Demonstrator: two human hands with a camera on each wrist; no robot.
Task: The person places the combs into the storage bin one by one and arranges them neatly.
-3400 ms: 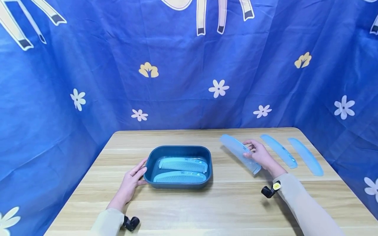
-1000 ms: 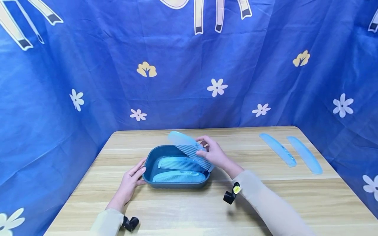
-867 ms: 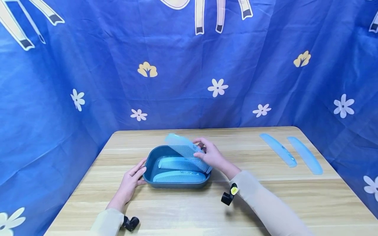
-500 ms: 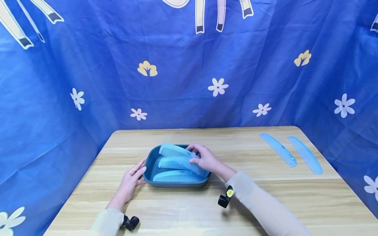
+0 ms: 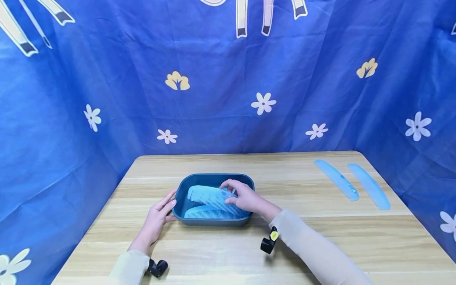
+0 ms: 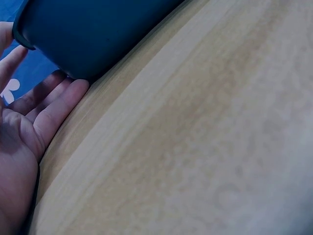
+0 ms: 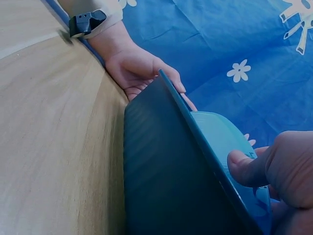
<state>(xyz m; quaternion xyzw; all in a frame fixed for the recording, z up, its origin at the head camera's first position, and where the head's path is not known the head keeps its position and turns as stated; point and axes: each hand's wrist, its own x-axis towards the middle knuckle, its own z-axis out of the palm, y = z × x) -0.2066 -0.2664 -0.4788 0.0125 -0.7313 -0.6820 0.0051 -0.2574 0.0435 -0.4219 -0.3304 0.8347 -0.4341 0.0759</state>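
Observation:
In the head view my right hand (image 5: 243, 196) pinches a translucent light-blue comb (image 5: 204, 194) inside a dark teal rectangular bin (image 5: 213, 223). The comb slants down to the right, teeth toward me. In the right wrist view the thumb (image 7: 242, 169) lies on the comb's face while the other fingers go behind it. Nearest me in the bin lies another comb (image 5: 204, 212), partly covered. A further comb in the bin is hidden beneath the held one. At the bin's left end my left hand (image 5: 156, 217) rests with extended fingers (image 6: 61, 107) against the wall and rim.
Two more light-blue combs, a left one (image 5: 336, 180) and a right one (image 5: 369, 186), lie slanted on the wooden table (image 5: 303, 237) at the back right. A blue patterned curtain (image 5: 213, 118) stands behind the table and along both sides.
My right hand has carried the comb from the table's right side leftward over the bin, then lowered it inside, over the middle comb. The left hand has stayed at the bin.

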